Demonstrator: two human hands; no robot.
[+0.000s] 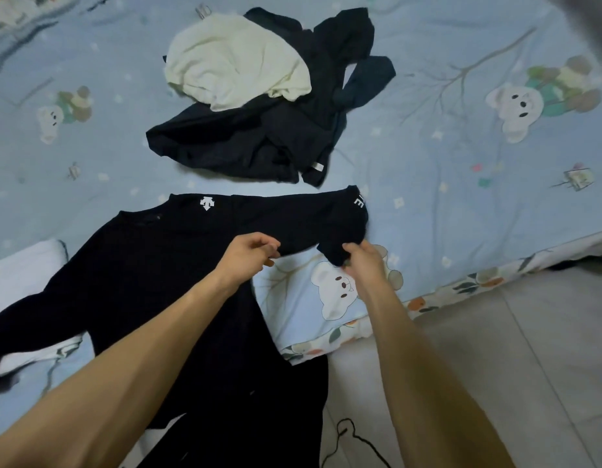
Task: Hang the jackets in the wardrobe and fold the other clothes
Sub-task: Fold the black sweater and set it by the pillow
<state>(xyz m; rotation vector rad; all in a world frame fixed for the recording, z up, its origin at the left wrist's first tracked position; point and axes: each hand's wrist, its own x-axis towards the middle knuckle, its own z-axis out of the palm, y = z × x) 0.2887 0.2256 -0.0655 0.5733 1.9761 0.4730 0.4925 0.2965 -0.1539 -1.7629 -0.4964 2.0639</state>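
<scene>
Both hands are pinching black top (178, 265) sleeve: left hand (250, 255), right hand (362, 261) | limp, light; cuff gripping suiting

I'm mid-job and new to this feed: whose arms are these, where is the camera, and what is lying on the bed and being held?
There is no machine here. The one picture comes from a camera worn on a person's head, looking forward and down, so the two bare arms are that person's own. The surface is a bed under a light blue sheet printed with bears. A black long-sleeved top with a small white logo lies spread near the edge. The left hand pinches its sleeve, and the right hand grips the sleeve's end. Further back sits a heap of dark clothes with a cream garment lying on it.
</scene>
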